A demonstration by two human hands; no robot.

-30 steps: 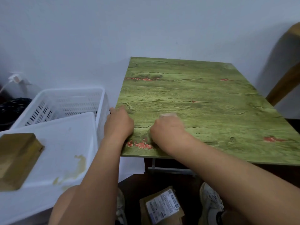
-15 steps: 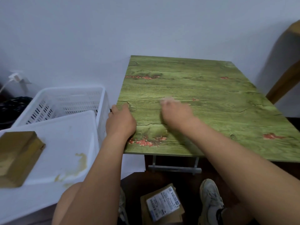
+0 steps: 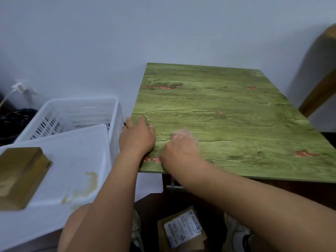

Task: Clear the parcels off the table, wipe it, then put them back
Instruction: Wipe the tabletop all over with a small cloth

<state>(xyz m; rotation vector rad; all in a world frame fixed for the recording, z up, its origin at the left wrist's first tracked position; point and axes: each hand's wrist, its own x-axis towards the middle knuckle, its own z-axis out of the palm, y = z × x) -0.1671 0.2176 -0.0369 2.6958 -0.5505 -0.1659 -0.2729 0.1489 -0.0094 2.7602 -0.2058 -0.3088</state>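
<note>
The green wood-grain table (image 3: 227, 110) carries no parcels. My left hand (image 3: 138, 137) lies flat on its near left edge, fingers spread, holding nothing. Just to the right, my right hand (image 3: 180, 148) presses on the tabletop, closed on a small pale wipe (image 3: 181, 132) that is blurred by motion. A brown cardboard parcel (image 3: 20, 177) sits on a white lid (image 3: 72, 160) at the left. A second brown parcel with a white label (image 3: 181, 230) lies on the floor under the table's front edge.
A white slotted basket (image 3: 76, 113) stands against the table's left side, under the stained lid. A wooden furniture piece (image 3: 320, 91) rises at the right. My shoes (image 3: 236, 235) flank the floor parcel. The wall is right behind the table.
My right hand swept away over the tabletop with the wipe, then came back toward the near left corner beside my left hand. The left hand stayed on the edge.
</note>
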